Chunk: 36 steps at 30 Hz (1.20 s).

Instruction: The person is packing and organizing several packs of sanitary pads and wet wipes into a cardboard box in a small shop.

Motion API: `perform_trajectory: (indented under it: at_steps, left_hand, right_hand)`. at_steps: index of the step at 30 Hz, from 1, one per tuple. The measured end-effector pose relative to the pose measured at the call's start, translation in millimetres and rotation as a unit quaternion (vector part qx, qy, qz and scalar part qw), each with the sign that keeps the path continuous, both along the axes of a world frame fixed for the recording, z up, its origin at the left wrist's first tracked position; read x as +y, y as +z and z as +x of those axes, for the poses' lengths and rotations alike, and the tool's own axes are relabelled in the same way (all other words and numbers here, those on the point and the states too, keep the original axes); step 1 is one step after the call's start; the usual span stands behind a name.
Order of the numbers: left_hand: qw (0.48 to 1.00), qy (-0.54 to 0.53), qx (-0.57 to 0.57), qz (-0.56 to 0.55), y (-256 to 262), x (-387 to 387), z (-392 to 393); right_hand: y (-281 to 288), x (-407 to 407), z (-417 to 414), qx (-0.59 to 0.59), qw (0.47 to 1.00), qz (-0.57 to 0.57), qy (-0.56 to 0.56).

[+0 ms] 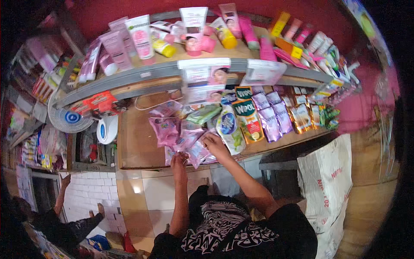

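My left hand is at the front edge of the lower wooden shelf, its fingers closed on the corner of a pink plastic packet. To its right, my right hand rests its bent fingers at the other side of the pink packets; whether it grips one is unclear. More pink packets lie in a loose pile behind and left of my hands. A green packet lies on top at the back. Right beside my right hand stands a white and green pouch, with a green and yellow Wipol pouch next to it.
Purple pouches and gold pouches continue the row rightward. Above, a shelf with a grey metal edge holds tubes. A fan stands left, a white woven sack at right. Another person is at lower left, beside the tiled floor.
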State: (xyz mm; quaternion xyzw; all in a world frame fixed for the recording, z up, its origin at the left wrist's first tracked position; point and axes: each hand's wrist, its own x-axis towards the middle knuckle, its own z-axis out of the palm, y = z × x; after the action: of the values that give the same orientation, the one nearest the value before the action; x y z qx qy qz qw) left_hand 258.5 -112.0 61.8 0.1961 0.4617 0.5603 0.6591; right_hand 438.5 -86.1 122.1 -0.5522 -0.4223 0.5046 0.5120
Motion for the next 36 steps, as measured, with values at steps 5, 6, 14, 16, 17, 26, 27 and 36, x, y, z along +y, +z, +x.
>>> perform_trajectory:
  at_steps: [5,6,14,16,17,26,27,36]
  left_hand:
    - [1.0,0.025,-0.016,0.002,0,2,-24]
    - [0.999,0.02,-0.008,-0.039,10,3,-20]
    - [0.995,0.043,0.056,-0.064,-4,-1,-39]
    - [0.993,0.079,0.043,-0.072,-4,2,-41]
    - [0.993,0.08,0.044,-0.072,-5,4,-43]
    - [0.992,0.092,0.061,-0.059,-1,35,-63]
    - [0.993,0.096,0.045,-0.051,-1,40,-60]
    - [0.993,0.105,-0.032,-0.036,-1,69,-55]
  right_hand:
    - [12,45,-48,-0.06,0.994,0.04,0.08]
    - [1,60,-56,-0.066,0.992,0.076,0.072]
    - [-20,142,-118,-0.44,0.893,0.054,0.081]
    - [-27,148,-122,-0.489,0.865,0.034,0.106]
    - [-30,151,-124,-0.488,0.866,0.035,0.107]
    - [-33,165,-134,-0.513,0.84,0.008,0.179]
    - [-33,165,-131,-0.469,0.865,-0.023,0.177]
    - [-74,146,-96,-0.087,0.976,-0.168,0.103]
